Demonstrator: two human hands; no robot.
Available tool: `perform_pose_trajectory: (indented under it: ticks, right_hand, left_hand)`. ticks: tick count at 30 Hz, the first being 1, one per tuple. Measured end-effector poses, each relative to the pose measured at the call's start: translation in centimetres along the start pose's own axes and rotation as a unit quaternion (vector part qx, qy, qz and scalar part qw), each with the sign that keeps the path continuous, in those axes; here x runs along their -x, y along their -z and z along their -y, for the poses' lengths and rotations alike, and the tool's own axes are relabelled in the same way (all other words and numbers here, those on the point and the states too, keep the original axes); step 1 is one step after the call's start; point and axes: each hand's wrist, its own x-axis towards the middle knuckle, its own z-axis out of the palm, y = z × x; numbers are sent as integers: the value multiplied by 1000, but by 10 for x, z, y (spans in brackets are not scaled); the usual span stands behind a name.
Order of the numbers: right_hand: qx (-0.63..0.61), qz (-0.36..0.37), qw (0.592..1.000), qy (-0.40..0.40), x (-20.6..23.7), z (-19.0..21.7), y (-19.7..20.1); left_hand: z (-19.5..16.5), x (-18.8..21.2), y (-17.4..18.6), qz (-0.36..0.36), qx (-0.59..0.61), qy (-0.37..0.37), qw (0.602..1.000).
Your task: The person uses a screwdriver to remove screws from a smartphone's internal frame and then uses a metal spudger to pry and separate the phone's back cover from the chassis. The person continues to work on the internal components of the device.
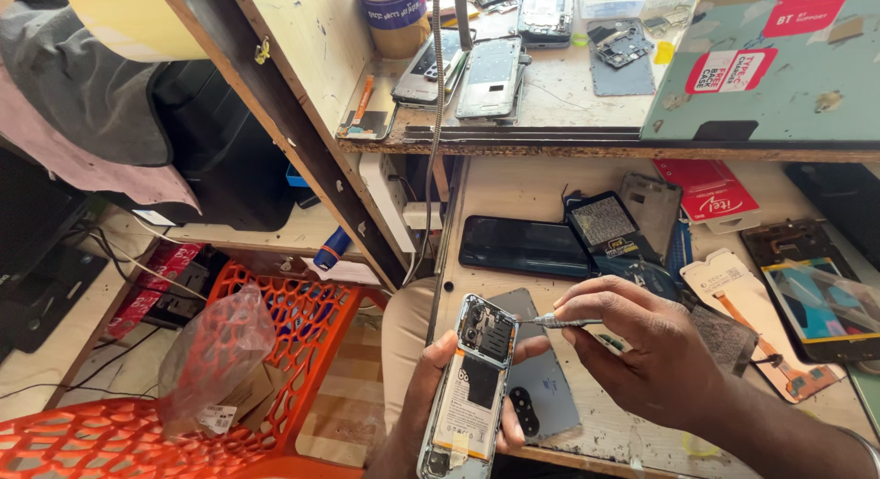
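Observation:
My left hand (431, 387) grips an opened phone (469, 387) with its back cover off, so the battery and circuit board show. Its top end points up and away from me. My right hand (642, 346) pinches a thin metal screwdriver (559, 322) whose tip touches the upper right edge of the phone near the camera area. Under the phone lies a grey-blue back cover (541, 387) on the workbench.
The wooden workbench (513, 181) holds a dark phone (522, 245), a small black panel (605, 224), red cards (710, 190) and screen assemblies (807, 296). Above it, a shelf (568, 103) carries more phones and a cup (394, 16). An orange plastic chair (275, 323) with a plastic bag (215, 351) stands at left.

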Motion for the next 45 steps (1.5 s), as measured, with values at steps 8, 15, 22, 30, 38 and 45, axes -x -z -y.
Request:
perform_pose_trajectory:
  ticks: [8,15,22,30,38,45]
  right_hand:
    - [2,4,1000,18,0,1,1]
    - [0,-11,1000,21,1,3,3]
    - [21,-9,999,34,1,1,1]
    - [8,-2,1000,27,2,0,-2]
    - [17,-13,1000,8,2,1,1]
    - [32,26,999,33,1,0,0]
  left_hand:
    - [-5,5,3,21,7,76,997]
    - [1,0,4,17,47,6,999]
    - [0,0,6,25,57,12,998]
    - [-3,-2,-2,40,53,21,998]
    - [1,1,-13,6,49,-12,999]
    - [-2,7,-17,-29,-70,-16,997]
